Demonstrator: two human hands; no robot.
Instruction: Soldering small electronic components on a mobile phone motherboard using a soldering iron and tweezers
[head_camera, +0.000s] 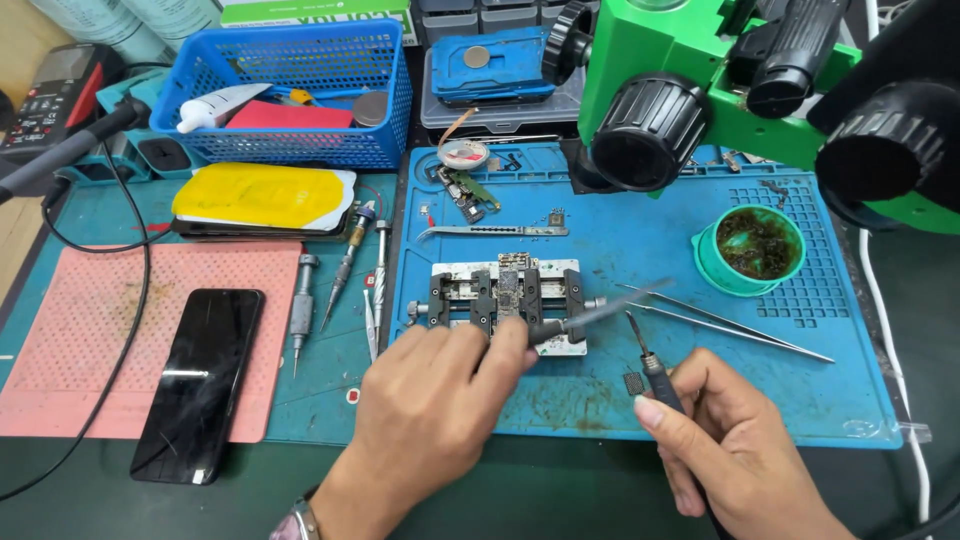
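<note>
A metal clamp fixture on the blue work mat grips a small circuit board. My left hand sits just in front of the fixture and holds a grey slim tool whose shaft points right and up past the fixture. My right hand grips a dark pen-like tool with a fine tip pointing up, right of the fixture. A tiny dark chip lies on the mat beside that tool.
Tweezers lie right of the fixture, near a green cup of brass wool. A green microscope overhangs the mat's far side. A black phone rests on a pink mat, screwdrivers between mats, a blue basket behind.
</note>
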